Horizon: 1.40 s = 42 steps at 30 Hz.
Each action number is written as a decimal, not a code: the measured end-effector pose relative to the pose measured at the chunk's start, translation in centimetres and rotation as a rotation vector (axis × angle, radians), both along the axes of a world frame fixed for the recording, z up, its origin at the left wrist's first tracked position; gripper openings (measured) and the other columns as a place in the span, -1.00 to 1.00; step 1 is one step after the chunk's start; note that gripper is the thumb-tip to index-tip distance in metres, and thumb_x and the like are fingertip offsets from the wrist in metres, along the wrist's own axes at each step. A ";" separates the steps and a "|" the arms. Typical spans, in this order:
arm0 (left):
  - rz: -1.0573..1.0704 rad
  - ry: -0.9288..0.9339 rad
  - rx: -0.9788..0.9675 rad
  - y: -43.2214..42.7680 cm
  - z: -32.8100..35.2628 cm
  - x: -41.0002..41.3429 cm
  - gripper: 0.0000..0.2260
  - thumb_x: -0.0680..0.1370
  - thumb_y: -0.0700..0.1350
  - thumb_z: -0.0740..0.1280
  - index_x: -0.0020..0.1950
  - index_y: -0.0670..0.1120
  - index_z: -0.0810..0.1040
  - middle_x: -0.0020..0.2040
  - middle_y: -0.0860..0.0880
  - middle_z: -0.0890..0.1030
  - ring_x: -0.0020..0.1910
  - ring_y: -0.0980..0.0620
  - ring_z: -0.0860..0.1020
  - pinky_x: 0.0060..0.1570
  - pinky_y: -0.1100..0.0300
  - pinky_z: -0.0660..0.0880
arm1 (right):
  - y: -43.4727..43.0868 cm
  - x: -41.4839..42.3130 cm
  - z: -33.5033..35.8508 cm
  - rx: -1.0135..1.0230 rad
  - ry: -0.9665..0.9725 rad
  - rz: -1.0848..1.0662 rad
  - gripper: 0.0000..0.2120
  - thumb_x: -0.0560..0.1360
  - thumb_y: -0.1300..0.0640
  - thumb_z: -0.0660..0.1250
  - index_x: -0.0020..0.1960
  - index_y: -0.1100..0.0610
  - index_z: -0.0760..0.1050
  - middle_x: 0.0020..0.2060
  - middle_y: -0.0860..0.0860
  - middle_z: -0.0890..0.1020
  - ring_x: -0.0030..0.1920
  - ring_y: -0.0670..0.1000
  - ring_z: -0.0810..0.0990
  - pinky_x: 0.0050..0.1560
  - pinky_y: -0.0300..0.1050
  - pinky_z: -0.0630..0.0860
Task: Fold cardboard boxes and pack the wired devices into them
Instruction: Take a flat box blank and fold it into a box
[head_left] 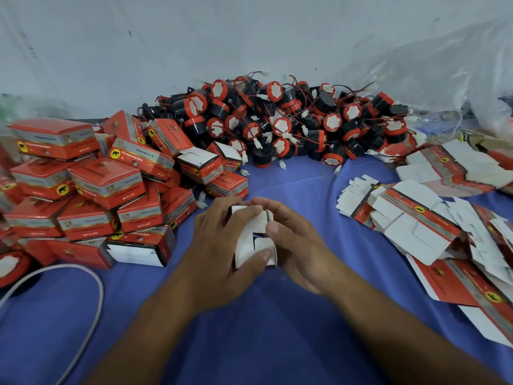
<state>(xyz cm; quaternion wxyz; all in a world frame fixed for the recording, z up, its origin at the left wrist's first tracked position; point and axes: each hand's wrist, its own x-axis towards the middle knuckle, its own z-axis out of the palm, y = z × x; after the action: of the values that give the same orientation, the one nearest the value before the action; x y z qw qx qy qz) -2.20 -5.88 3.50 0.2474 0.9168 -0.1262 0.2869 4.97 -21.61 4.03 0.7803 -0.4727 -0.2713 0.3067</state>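
Observation:
Both my hands hold one small cardboard box (pixel 251 237) above the blue cloth, its white end flaps facing up at me. My left hand (pixel 222 243) wraps its left side, thumb across the near edge. My right hand (pixel 288 240) grips the right side, thumb pressing on a flap. A heap of black-and-red wired devices (pixel 291 120) lies at the back against the wall. Flat unfolded boxes (pixel 422 226) are spread to the right.
Packed red boxes (pixel 91 184) are stacked at the left, some with open ends. A white cable (pixel 91 301) curves over the blue cloth (pixel 249 329) at the near left. A clear plastic bag (pixel 444 79) bulges at the back right.

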 end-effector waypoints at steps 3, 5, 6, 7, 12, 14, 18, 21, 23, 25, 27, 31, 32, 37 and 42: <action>0.051 -0.004 -0.106 -0.3 -0.5 0.0 -0.50 0.48 0.12 0.31 0.36 -0.07 0.41 0.28 -0.02 0.35 0.27 0.00 0.39 0.18 -0.19 0.43 | 0.2 -0.2 -0.3 -0.041 -0.020 0.021 -0.52 0.59 -0.03 0.32 0.47 0.05 0.38 0.36 0.02 0.55 0.35 0.10 0.53 0.28 0.06 0.53; 0.070 -0.025 -0.138 -0.2 -0.7 0.0 -0.48 0.46 0.10 0.33 0.35 -0.14 0.45 0.27 -0.05 0.36 0.26 -0.04 0.40 0.20 -0.16 0.44 | 0.2 -0.2 -0.3 -0.105 -0.036 0.042 -0.44 0.55 -0.12 0.29 0.53 -0.07 0.31 0.44 -0.04 0.48 0.43 0.07 0.47 0.36 0.15 0.47; 0.071 -0.034 -0.136 0.0 -0.8 0.1 -0.46 0.45 0.10 0.33 0.34 -0.18 0.47 0.26 -0.08 0.38 0.25 -0.05 0.41 0.19 -0.15 0.44 | 0.3 -0.2 -0.3 -0.137 -0.054 0.041 -0.44 0.53 -0.14 0.30 0.51 -0.12 0.32 0.43 -0.07 0.49 0.42 0.06 0.47 0.37 0.17 0.47; 0.066 -0.041 -0.122 0.1 -0.8 0.2 -0.44 0.45 0.10 0.35 0.33 -0.22 0.47 0.26 -0.10 0.40 0.24 -0.07 0.43 0.18 -0.14 0.45 | 0.3 -0.2 -0.3 -0.162 -0.071 0.027 -0.45 0.52 -0.13 0.31 0.49 -0.15 0.34 0.40 -0.08 0.52 0.40 0.05 0.49 0.34 0.14 0.50; 0.020 -0.091 0.013 -0.3 -1.0 0.4 -0.36 0.40 0.10 0.41 0.37 -0.23 0.42 0.29 -0.16 0.46 0.26 -0.16 0.46 0.14 -0.21 0.46 | 0.8 -0.3 -1.1 -0.228 -0.224 -0.180 -0.56 0.56 0.06 0.40 0.37 -0.25 0.45 0.23 -0.09 0.63 0.25 -0.06 0.60 0.11 -0.19 0.57; 0.022 -0.105 0.014 -0.4 -0.9 0.6 -0.36 0.38 0.09 0.41 0.32 -0.29 0.46 0.27 -0.19 0.49 0.24 -0.17 0.48 0.11 -0.21 0.49 | 0.9 -0.4 -1.1 -0.228 -0.279 -0.197 -0.59 0.58 0.07 0.37 0.24 -0.42 0.48 0.21 -0.19 0.64 0.23 -0.15 0.60 0.10 -0.29 0.54; 0.029 -0.059 -0.089 -0.4 -0.7 0.2 -0.28 0.36 0.15 0.41 0.36 -0.29 0.42 0.29 -0.06 0.46 0.27 -0.07 0.46 0.24 -0.02 0.47 | 1.3 -0.7 -0.9 -0.255 -0.333 -0.220 -0.59 0.54 -0.07 0.35 0.19 -0.58 0.41 0.19 -0.31 0.62 0.23 -0.22 0.58 0.13 -0.31 0.52; 0.037 -0.061 -0.113 -0.5 -0.6 0.1 -0.24 0.35 0.18 0.42 0.38 -0.28 0.40 0.28 -0.07 0.48 0.25 -0.08 0.47 0.22 0.03 0.47 | 1.2 -0.5 -1.3 -0.252 -0.335 -0.250 -0.58 0.56 -0.03 0.33 0.25 -0.51 0.40 0.19 -0.31 0.62 0.23 -0.21 0.58 0.18 -0.26 0.53; 0.027 -0.107 -0.086 -0.4 -0.7 0.2 -0.28 0.36 0.15 0.45 0.33 -0.32 0.42 0.24 -0.16 0.51 0.22 -0.16 0.51 0.16 -0.10 0.51 | 1.2 -0.3 -1.5 -0.255 -0.321 -0.268 -0.58 0.56 0.00 0.30 0.31 -0.41 0.36 0.20 -0.35 0.60 0.25 -0.24 0.55 0.24 -0.26 0.51; 0.025 -0.142 -0.075 -0.4 -0.8 0.3 -0.29 0.37 0.13 0.46 0.32 -0.32 0.43 0.23 -0.21 0.52 0.21 -0.18 0.52 0.16 -0.11 0.52 | 1.0 -0.5 -1.2 -0.268 -0.338 -0.244 -0.58 0.60 0.01 0.25 0.34 -0.40 0.31 0.20 -0.42 0.56 0.26 -0.29 0.52 0.23 -0.32 0.49; 0.017 -0.164 -0.071 -0.4 -0.9 0.2 -0.31 0.37 0.14 0.45 0.34 -0.25 0.38 0.24 -0.21 0.51 0.23 -0.16 0.50 0.19 -0.06 0.51 | 1.0 -0.7 -1.1 -0.323 -0.397 -0.198 -0.57 0.64 -0.06 0.17 0.38 -0.47 0.18 0.24 -0.56 0.44 0.32 -0.37 0.42 0.32 -0.31 0.42; -0.006 -0.186 -0.092 -0.2 -1.1 0.3 -0.33 0.38 0.15 0.46 0.34 -0.16 0.34 0.26 -0.23 0.50 0.26 -0.19 0.50 0.21 -0.08 0.51 | 0.6 -0.3 -1.3 -0.378 -0.423 -0.100 -0.46 0.55 -0.30 0.11 0.44 -0.57 -0.07 0.50 -0.47 0.11 0.55 -0.29 0.07 0.60 -0.03 0.09; -0.014 -0.177 -0.120 -0.3 -1.1 0.4 -0.34 0.38 0.13 0.47 0.34 -0.15 0.33 0.28 -0.23 0.49 0.27 -0.20 0.49 0.21 -0.12 0.50 | 0.6 -0.2 -1.3 -0.354 -0.387 -0.094 -0.48 0.55 -0.25 0.15 0.39 -0.62 0.01 0.54 -0.37 0.13 0.57 -0.22 0.08 0.60 0.02 0.09; -0.068 -0.141 -0.185 -1.0 -1.4 0.6 -0.37 0.42 0.02 0.45 0.38 -0.14 0.29 0.36 -0.15 0.39 0.36 -0.19 0.42 0.24 -0.21 0.43 | 0.5 -0.2 -1.0 -0.355 -0.521 -0.159 -0.44 0.59 0.07 0.20 0.46 -0.37 0.13 0.48 -0.13 0.30 0.48 -0.18 0.28 0.50 -0.14 0.27; -0.218 -0.122 -0.122 0.5 -1.5 0.8 -0.47 0.52 -0.10 0.37 0.41 -0.23 0.26 0.49 -0.14 0.31 0.49 -0.17 0.30 0.38 -0.16 0.33 | -0.2 0.1 -1.3 -0.349 -0.621 -0.196 -0.23 0.60 0.06 0.27 0.53 -0.26 -0.21 0.43 -0.36 0.26 0.41 -0.28 0.32 0.36 -0.30 0.35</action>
<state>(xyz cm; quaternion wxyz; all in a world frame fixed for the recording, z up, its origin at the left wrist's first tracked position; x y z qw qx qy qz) -1.43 -5.35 1.99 0.3244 0.8617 -0.2222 0.3207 5.02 -21.77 2.76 0.5942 -0.6929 -0.3922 0.1141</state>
